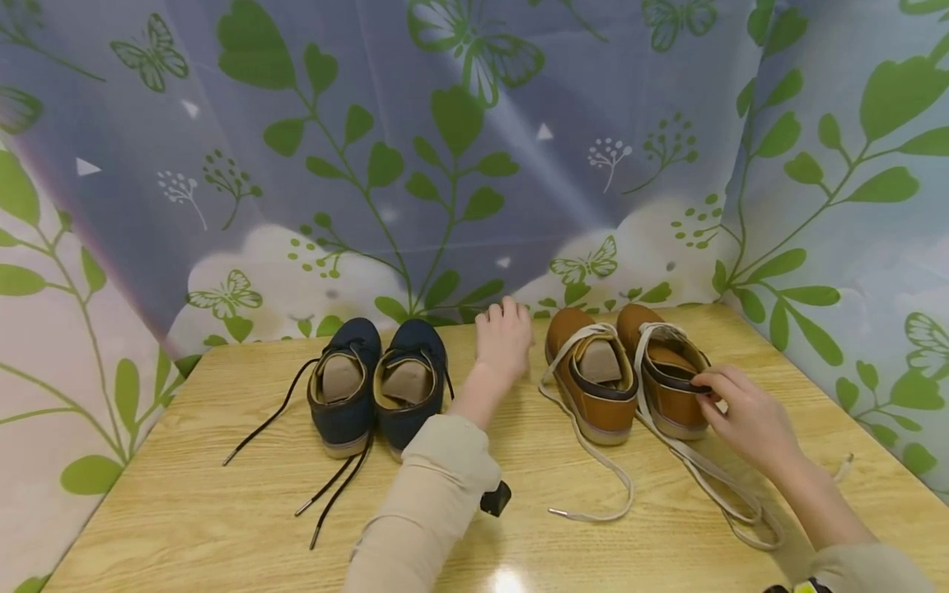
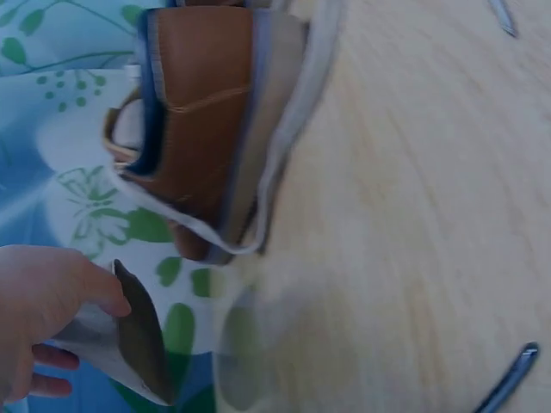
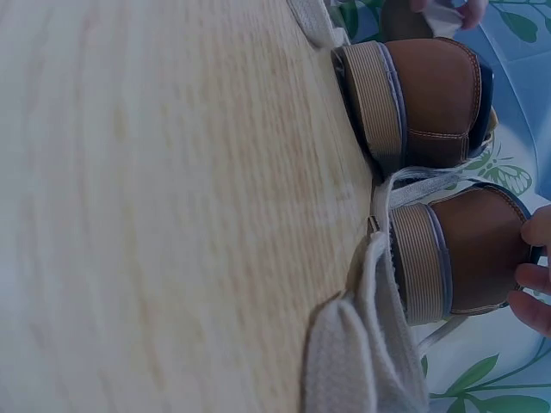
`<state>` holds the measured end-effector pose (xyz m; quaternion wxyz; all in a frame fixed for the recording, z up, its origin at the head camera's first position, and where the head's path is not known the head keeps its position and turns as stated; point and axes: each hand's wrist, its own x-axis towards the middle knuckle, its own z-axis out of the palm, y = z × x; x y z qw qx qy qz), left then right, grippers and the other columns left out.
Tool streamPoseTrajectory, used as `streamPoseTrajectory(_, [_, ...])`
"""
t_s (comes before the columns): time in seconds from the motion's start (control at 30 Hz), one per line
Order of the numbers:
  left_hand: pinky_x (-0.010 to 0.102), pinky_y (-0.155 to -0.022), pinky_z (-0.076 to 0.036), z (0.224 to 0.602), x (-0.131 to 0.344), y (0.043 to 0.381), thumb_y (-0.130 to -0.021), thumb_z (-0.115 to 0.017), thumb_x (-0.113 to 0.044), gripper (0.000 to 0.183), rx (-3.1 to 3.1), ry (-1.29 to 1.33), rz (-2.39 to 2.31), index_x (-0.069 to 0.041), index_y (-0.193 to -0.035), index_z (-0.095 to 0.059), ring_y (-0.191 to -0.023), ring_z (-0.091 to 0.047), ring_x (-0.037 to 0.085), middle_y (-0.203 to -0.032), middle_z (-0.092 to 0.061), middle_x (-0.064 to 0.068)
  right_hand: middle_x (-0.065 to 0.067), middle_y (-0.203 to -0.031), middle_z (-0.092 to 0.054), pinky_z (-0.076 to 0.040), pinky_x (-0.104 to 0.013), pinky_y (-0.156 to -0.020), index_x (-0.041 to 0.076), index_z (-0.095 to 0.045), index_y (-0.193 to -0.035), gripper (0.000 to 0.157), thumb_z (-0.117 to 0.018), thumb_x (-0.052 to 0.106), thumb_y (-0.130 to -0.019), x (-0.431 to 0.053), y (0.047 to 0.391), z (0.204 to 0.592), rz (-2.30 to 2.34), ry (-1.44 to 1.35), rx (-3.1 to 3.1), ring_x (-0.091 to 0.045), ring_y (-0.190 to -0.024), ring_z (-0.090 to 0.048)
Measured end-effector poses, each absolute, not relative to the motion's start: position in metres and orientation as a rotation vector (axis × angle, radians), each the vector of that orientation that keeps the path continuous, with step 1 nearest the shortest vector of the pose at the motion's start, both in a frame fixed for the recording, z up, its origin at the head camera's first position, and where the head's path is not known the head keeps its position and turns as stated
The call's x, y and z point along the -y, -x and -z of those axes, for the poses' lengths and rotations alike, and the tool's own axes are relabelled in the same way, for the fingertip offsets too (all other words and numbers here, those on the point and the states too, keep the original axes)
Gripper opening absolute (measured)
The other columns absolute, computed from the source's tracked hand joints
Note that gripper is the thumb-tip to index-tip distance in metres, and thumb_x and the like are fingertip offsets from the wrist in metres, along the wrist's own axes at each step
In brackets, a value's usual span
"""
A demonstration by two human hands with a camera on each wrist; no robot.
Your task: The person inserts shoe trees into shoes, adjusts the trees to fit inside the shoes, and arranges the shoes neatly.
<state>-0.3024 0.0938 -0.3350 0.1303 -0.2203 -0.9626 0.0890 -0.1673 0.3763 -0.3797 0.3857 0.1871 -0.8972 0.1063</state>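
Work near far edge of the table [image 1: 185, 453]
Left hand [image 1: 506, 336] grips grey-brown piece [image 2: 142, 340]; right hand [image 1: 750, 420] pinches rightmost brown shoe [image 1: 670, 409].

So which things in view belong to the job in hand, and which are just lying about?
Seemingly in use:
left hand, holding a grey-brown piece
right hand, pinching the rightmost brown shoe at its heel

Apparently idle:
other brown shoe
navy shoes

I have one pair of shoes [image 1: 400, 420] on the tabletop [image 1: 185, 519] left of my left hand [image 1: 504, 338], which has an insert [image 2: 142, 335] in it, and a second pair [image 1: 604, 403] between that and my right hand [image 1: 749, 416], which is at the heel of the rightmost shoe [image 1: 670, 409]. That pair's laces [image 1: 682, 451] trail before the hands, nearer me; cloth [image 1: 371, 107] stands behind both.
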Motion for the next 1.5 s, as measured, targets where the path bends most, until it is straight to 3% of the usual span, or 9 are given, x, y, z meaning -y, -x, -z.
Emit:
streamPoseTrajectory(0.2, [0.040, -0.089, -0.039, 0.313, -0.090, 0.302, -0.084, -0.064, -0.039, 0.063, 2.769, 0.639, -0.158, -0.009, -0.134, -0.041, -0.109, -0.042, 0.025, -0.128, -0.038, 0.010, -0.009, -0.092, -0.058, -0.043, -0.031, -0.045, 0.002, -0.064, -0.089, 0.023, -0.066, -0.004, -0.067, -0.379, 0.168, 0.382, -0.273, -0.499, 2.255, -0.021, -0.064, -0.059])
streamPoseTrajectory(0.43, [0.039, -0.091, -0.037, 0.297, -0.093, 0.301, -0.081, -0.066, -0.024, 0.068, 2.710, 0.660, -0.015, -0.008, -0.140, -0.036, -0.115, -0.042, 0.024, -0.132, -0.040, 0.008, -0.011, -0.092, -0.056, -0.041, -0.030, -0.041, 0.003, -0.064, -0.090, 0.015, -0.054, 0.013, -0.087, -0.382, 0.168, 0.385, -0.297, -0.518, 2.236, -0.023, -0.064, -0.059])
streamPoseTrajectory(0.53, [0.040, -0.091, -0.037, 0.291, -0.096, 0.299, -0.081, -0.062, -0.019, 0.064, 2.664, 0.667, 0.032, -0.008, -0.139, -0.038, -0.113, -0.043, 0.023, -0.130, -0.043, 0.007, -0.011, -0.092, -0.055, -0.041, -0.030, -0.041, 0.003, -0.065, -0.090, 0.010, -0.060, 0.006, -0.082, -0.382, 0.167, 0.385, -0.302, -0.506, 2.245, -0.023, -0.064, -0.059])
streamPoseTrajectory(0.73, [0.038, -0.089, -0.038, 0.277, -0.100, 0.293, -0.081, -0.061, -0.020, 0.059, 2.659, 0.711, 0.156, -0.008, -0.136, -0.041, -0.111, -0.045, 0.024, -0.127, -0.045, 0.007, -0.010, -0.092, -0.055, -0.043, -0.031, -0.042, 0.004, -0.065, -0.091, 0.026, -0.067, -0.007, -0.068, -0.382, 0.166, 0.385, -0.295, -0.493, 2.259, -0.023, -0.065, -0.060])
streamPoseTrajectory(0.83, [0.037, -0.090, -0.038, 0.273, -0.103, 0.291, -0.082, -0.060, -0.022, 0.062, 2.688, 0.742, 0.200, -0.007, -0.139, -0.039, -0.114, -0.044, 0.024, -0.129, -0.043, 0.009, -0.010, -0.092, -0.056, -0.043, -0.030, -0.043, 0.004, -0.065, -0.091, 0.022, -0.066, -0.005, -0.070, -0.383, 0.166, 0.386, -0.294, -0.495, 2.259, -0.023, -0.065, -0.060])
streamPoseTrajectory(0.9, [0.037, -0.092, -0.038, 0.270, -0.104, 0.290, -0.083, -0.060, -0.023, 0.062, 2.706, 0.759, 0.211, -0.007, -0.139, -0.038, -0.115, -0.043, 0.024, -0.131, -0.042, 0.009, -0.009, -0.092, -0.056, -0.042, -0.030, -0.042, 0.004, -0.065, -0.091, 0.009, -0.063, 0.006, -0.082, -0.384, 0.166, 0.386, -0.295, -0.498, 2.253, -0.023, -0.065, -0.059])
streamPoseTrajectory(1.0, [0.036, -0.093, -0.038, 0.268, -0.105, 0.288, -0.083, -0.061, -0.024, 0.063, 2.709, 0.786, 0.221, -0.006, -0.139, -0.038, -0.116, -0.043, 0.024, -0.131, -0.041, 0.010, -0.010, -0.091, -0.056, -0.041, -0.030, -0.042, 0.004, -0.065, -0.090, 0.034, -0.046, 0.031, -0.097, -0.384, 0.167, 0.387, -0.289, -0.508, 2.239, -0.022, -0.065, -0.058])
streamPoseTrajectory(1.1, [0.036, -0.092, -0.039, 0.266, -0.106, 0.286, -0.083, -0.062, -0.026, 0.064, 2.683, 0.827, 0.228, -0.004, -0.139, -0.038, -0.115, -0.044, 0.024, -0.130, -0.042, 0.010, -0.011, -0.090, -0.056, -0.041, -0.030, -0.042, 0.004, -0.066, -0.089, 0.056, -0.030, 0.046, -0.097, -0.384, 0.168, 0.388, -0.275, -0.519, 2.221, -0.021, -0.064, -0.058])
streamPoseTrajectory(1.5, [0.035, -0.097, -0.036, 0.253, -0.120, 0.266, -0.083, -0.063, -0.025, 0.069, 2.606, 1.044, 0.420, -0.004, -0.141, -0.034, -0.117, -0.042, 0.024, -0.131, -0.039, 0.010, -0.010, -0.087, -0.059, -0.042, -0.024, -0.044, 0.001, -0.064, -0.086, 0.057, -0.036, 0.050, -0.096, -0.384, 0.169, 0.388, -0.265, -0.481, 2.170, -0.020, -0.058, -0.057])
